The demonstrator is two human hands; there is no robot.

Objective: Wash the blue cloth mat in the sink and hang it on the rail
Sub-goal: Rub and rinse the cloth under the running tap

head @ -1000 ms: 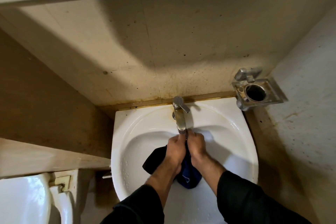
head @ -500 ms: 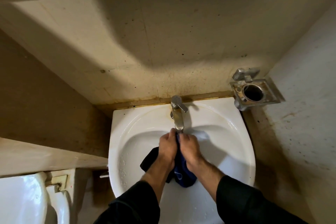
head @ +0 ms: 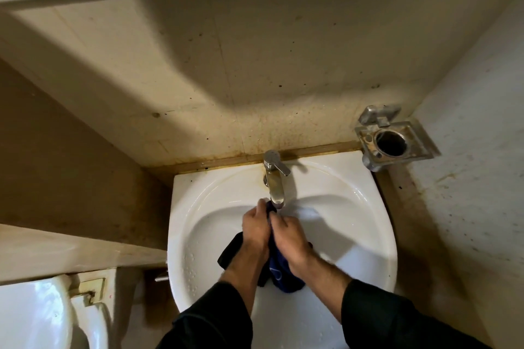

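The blue cloth mat (head: pixel 279 272) is bunched up in the white sink (head: pixel 365 207), dark and wet, under the metal tap (head: pixel 275 178). My left hand (head: pixel 255 228) and my right hand (head: pixel 289 238) are pressed together around the cloth just below the spout. Both grip it tightly. A dark fold of the cloth sticks out to the left of my left wrist, and a blue end hangs below my right wrist. No rail is in view.
A metal holder with a round hole (head: pixel 392 142) is fixed to the wall at the sink's right corner. A white toilet (head: pixel 34 317) stands at the lower left, under a ledge (head: pixel 71 252). Stained walls close in on three sides.
Both hands with the cloth have stayed under the spout, shifting slightly as they work the fabric. The view has drifted a little.
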